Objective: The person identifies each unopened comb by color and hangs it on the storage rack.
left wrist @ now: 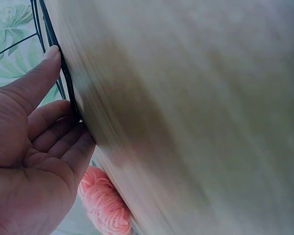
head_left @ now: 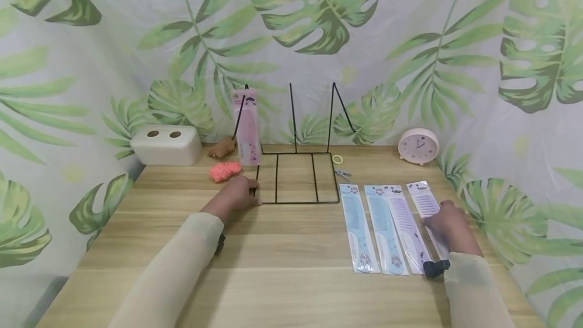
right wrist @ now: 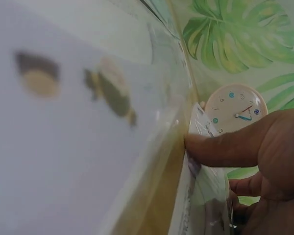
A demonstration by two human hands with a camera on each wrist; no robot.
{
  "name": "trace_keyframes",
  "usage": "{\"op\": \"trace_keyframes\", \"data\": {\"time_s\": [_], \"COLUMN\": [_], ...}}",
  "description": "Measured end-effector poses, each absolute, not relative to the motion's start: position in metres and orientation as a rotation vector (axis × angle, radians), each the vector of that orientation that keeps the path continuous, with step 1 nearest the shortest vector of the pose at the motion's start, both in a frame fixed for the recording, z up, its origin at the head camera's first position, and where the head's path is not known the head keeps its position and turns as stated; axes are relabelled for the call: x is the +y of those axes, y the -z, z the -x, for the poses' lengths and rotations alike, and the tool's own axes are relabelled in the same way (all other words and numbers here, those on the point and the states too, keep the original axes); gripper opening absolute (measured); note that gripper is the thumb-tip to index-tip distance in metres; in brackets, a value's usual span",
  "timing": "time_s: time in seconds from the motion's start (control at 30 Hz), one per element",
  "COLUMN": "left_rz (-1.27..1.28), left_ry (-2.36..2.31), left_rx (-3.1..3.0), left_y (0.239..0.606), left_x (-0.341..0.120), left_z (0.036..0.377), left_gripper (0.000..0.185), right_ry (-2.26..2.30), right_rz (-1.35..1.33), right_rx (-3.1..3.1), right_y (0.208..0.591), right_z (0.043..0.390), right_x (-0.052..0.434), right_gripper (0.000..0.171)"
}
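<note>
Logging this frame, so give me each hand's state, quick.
Left hand: fingers pinch the black wire rack at its front corner.
Right hand: fingers grip the rightmost white packaged comb.

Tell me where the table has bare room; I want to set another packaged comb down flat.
The table is bare in front, between the left hand and the packaged combs, below the wire rack. It is crowded at the back left, round the pink yarn, and on the right, where the right hand pinches a comb.
</note>
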State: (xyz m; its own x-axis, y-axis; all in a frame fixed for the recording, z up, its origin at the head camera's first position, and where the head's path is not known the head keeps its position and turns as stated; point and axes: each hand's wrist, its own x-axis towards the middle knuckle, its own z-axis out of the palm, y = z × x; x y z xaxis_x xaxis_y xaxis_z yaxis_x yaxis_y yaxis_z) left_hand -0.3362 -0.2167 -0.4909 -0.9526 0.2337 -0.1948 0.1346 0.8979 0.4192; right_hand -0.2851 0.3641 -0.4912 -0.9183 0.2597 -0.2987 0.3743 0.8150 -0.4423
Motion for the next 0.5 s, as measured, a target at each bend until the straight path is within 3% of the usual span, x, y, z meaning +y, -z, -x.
{"op": "trace_keyframes", "data": {"time_s": [0.27, 0.5], "left_rz": [-0.294, -0.281], "left_ry": [-0.573, -0.570], "left_rx": [2.825, 2.836], "left_y": [0.495, 0.495], "left_x": [-0.218, -0.217], "left_z": [0.338, 0.340], "left_gripper": [0.066, 0.064], "right_ry": [0.782, 1.013], "right_rz": [-0.418, -0.440], "right_rx": [2.837, 2.926], "right_y": [0.482, 0.458], "right_z": [0.291, 0.290], "right_x": [0.376, 0.376], "right_gripper": [0.075, 0.072]}}
